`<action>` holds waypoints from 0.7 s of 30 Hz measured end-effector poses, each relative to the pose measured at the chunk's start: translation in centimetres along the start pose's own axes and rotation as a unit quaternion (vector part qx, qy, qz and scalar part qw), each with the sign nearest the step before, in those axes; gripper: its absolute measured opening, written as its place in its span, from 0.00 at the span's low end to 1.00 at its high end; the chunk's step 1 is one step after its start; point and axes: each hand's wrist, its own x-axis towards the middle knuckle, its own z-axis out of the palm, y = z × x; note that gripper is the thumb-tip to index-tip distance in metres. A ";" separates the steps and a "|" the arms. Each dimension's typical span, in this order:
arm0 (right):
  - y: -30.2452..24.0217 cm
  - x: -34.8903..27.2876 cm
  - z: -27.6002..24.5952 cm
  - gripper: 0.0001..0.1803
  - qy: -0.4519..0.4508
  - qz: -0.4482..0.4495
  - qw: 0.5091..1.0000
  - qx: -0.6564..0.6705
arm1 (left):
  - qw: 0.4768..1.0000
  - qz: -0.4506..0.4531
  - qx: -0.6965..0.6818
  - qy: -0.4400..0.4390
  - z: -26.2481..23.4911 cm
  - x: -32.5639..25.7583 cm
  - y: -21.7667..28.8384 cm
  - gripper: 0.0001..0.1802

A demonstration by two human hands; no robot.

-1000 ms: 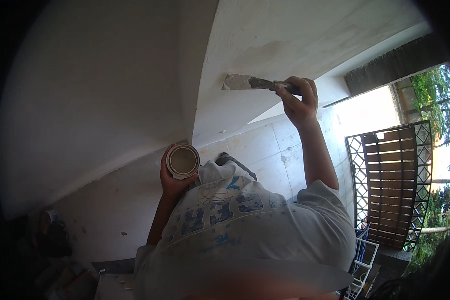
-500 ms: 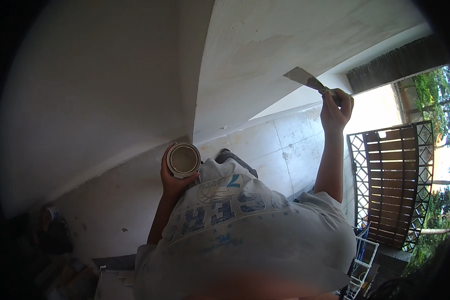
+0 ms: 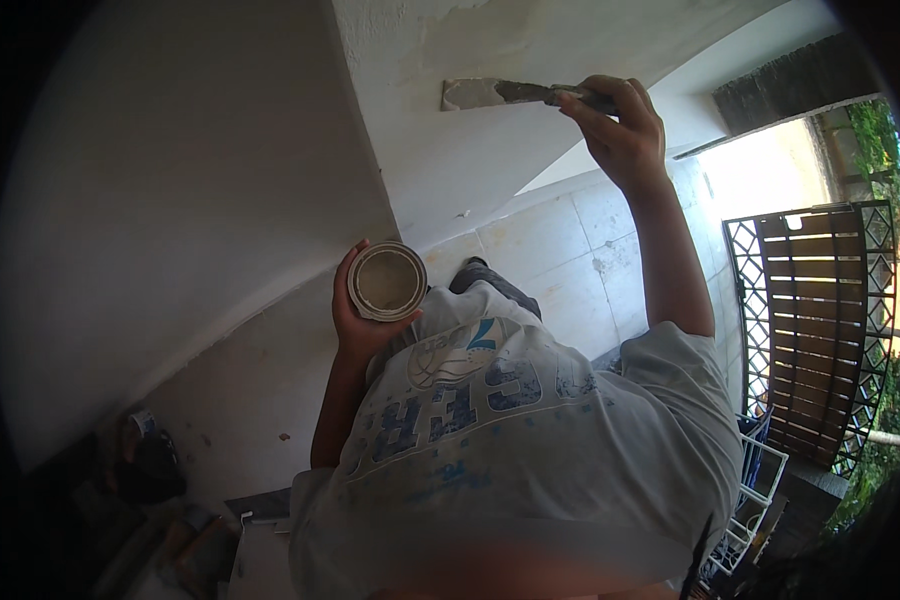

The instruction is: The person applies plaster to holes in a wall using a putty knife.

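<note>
My left hand (image 3: 358,318) is wrapped round a round, open-topped tin (image 3: 387,281), held in front of my chest. Pale beige material shows inside it. Up and to the right, my right hand (image 3: 625,130) grips a putty knife (image 3: 530,93) by its dark handle. Its broad blade points left and carries a pale smear. The blade lies over the off-white wall (image 3: 450,160), near the wall's corner edge; whether it touches the surface I cannot tell. A faint damp-looking patch (image 3: 480,45) marks the wall above the blade.
A shaded wall (image 3: 200,180) fills the left. Below is a tiled floor (image 3: 560,235). On the right stand a brown slatted gate (image 3: 820,320) and a white metal rack (image 3: 760,490). A dark bag-like object (image 3: 150,465) and clutter sit at lower left.
My right hand has moved up and left, bringing the putty knife from hanging off the wall's lower part to near its corner edge. The tin sits slightly higher and further right.
</note>
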 end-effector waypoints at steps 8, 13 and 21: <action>4.9 -4.8 -3.8 0.17 0.035 0.028 0.999 -0.023 | 0.999 -0.044 0.002 0.009 -0.2 -1.6 0.2 0.67; -0.4 -2.8 -2.4 0.24 -0.038 0.088 0.987 0.126 | 0.999 -0.051 0.003 0.017 0.1 -1.3 0.7 0.67; -5.4 -2.4 0.7 0.22 -0.113 0.142 0.906 0.382 | 0.999 -0.047 -0.013 -0.005 0.5 -1.0 1.3 0.66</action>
